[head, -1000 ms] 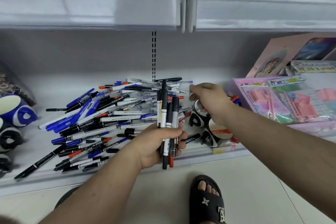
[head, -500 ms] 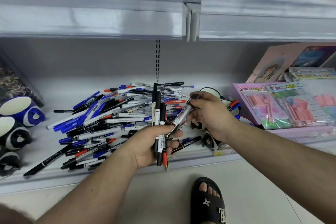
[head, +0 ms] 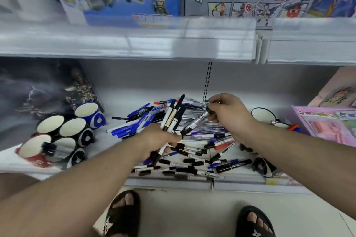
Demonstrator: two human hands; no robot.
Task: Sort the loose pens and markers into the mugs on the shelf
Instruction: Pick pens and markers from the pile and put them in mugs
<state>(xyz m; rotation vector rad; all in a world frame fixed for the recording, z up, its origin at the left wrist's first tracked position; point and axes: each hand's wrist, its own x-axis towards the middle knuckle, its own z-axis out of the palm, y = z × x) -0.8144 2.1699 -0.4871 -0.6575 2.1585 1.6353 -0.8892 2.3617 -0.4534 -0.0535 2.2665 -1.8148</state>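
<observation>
From the head view, my left hand [head: 157, 138] is clamping a bundle of markers [head: 173, 116] around its lower half, their black caps fanning up and away from my grip, while my right hand [head: 225, 113] is pinching one grey-barrelled marker [head: 196, 123] by its upper end, its tip slanting down toward the bundle. I am judging these light, stiff, smooth plastic tubes, apt to slide, so mid-barrel holds suit them best. The loose pile of pens [head: 192, 152] is lying on the shelf [head: 107, 102] beneath both grips; round, glossy mugs [head: 63, 134], likely breakable, are standing well left of my left grip, more mugs [head: 263, 114] just beyond my right wrist.
</observation>
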